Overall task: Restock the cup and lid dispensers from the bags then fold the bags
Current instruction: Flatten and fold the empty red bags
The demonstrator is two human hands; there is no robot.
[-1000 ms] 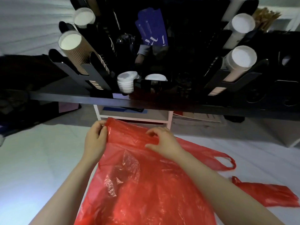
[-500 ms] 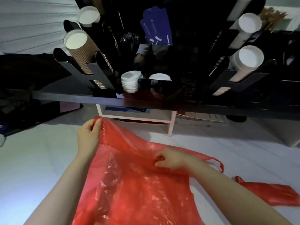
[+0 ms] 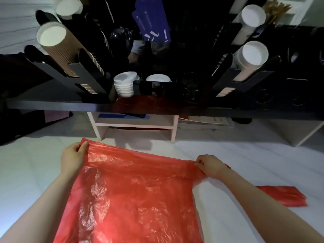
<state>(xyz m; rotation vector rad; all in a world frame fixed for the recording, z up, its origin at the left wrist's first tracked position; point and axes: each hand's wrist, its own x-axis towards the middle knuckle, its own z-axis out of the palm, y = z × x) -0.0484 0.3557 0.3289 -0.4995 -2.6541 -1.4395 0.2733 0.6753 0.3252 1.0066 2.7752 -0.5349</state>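
Right hand [image 3: 211, 165] slid out along red bag [image 3: 140, 190] edge; both hands pinching corners, left [image 3: 72, 157] too; keep taut & level b4 folding.

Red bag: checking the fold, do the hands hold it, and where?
Left hand and right hand pinch the red bag's far edge, one at each end.

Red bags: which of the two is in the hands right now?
The big spread-out bag in front: left hand and right hand pinch its far edge. The other bag lies flat, untouched, off to the right.
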